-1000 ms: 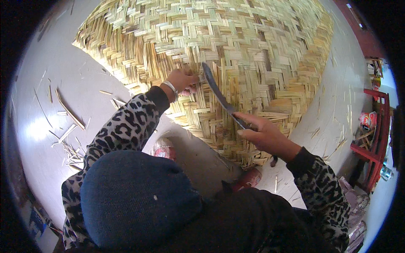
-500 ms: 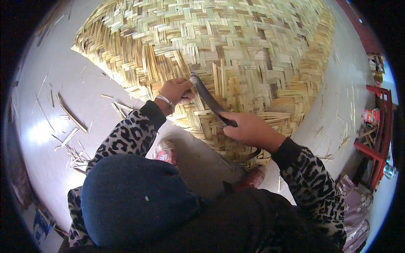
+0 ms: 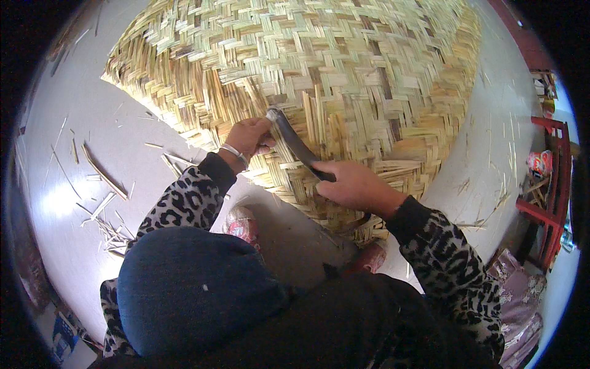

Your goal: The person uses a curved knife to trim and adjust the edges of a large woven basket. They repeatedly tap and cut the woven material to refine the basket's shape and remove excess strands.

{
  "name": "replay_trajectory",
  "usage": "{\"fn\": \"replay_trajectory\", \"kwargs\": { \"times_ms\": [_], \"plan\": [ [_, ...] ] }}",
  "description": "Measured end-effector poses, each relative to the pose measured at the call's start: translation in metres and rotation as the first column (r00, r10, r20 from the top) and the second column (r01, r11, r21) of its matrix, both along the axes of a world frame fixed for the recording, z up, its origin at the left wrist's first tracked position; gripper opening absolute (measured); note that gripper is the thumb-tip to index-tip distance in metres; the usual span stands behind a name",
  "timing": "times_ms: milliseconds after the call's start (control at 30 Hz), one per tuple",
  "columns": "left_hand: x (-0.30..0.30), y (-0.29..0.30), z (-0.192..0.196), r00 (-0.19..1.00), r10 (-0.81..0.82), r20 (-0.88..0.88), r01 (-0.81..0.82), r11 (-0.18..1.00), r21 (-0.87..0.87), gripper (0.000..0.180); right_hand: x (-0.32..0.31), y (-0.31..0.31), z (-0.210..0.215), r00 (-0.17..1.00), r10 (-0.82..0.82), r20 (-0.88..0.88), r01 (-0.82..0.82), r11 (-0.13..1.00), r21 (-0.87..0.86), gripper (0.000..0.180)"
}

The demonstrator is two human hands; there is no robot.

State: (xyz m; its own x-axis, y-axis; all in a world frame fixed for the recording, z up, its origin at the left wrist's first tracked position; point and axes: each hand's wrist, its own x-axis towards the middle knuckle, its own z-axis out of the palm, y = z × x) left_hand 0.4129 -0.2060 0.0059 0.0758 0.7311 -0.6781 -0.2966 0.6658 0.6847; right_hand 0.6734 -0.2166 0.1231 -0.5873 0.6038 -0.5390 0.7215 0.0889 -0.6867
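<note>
R hand (image 3: 351, 186) is clenched round the handle of a knife (image 3: 295, 140); blade's long axis runs diagonally, from the fist up and to the left, tip pointing at the L hand (image 3: 249, 136). Blade lies flat on the woven mat (image 3: 344, 67), near its lower edge. L hand grips the mat strips by the blade tip, fingers curled, touching it. Loose strips (image 3: 104, 178) lie on the floor (image 3: 74, 123) to the left.
</note>
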Motion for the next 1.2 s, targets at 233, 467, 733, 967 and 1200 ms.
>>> {"fn": "replay_trajectory", "kwargs": {
  "times_ms": [233, 467, 733, 967, 1200],
  "plan": [
    [0.001, -0.003, -0.001, 0.999, 0.047, 0.023, -0.047, 0.999, -0.012, 0.020, -0.018, -0.030, -0.029, 0.989, -0.117, 0.094, 0.105, 0.987, 0.118, 0.057],
    [0.012, -0.004, 0.011, 0.997, 0.045, 0.058, -0.043, 0.998, -0.034, 0.018, -0.023, -0.039, -0.046, 0.967, -0.117, 0.227, 0.078, 0.982, 0.174, 0.057],
    [0.021, -0.014, 0.020, 0.993, 0.035, 0.109, -0.017, 0.987, -0.157, 0.016, -0.035, -0.027, -0.056, 0.966, -0.147, 0.213, 0.096, 0.968, 0.230, 0.056],
    [0.030, -0.012, 0.005, 0.999, 0.003, 0.033, 0.003, 0.985, -0.171, 0.018, -0.032, -0.023, -0.054, 0.971, -0.130, 0.200, 0.084, 0.972, 0.221, 0.057],
    [0.019, 0.010, -0.010, 0.991, -0.101, -0.083, 0.094, 0.992, -0.086, 0.027, -0.028, -0.012, -0.043, 0.965, -0.065, 0.253, -0.004, 0.965, 0.262, 0.058]
  ]
}}
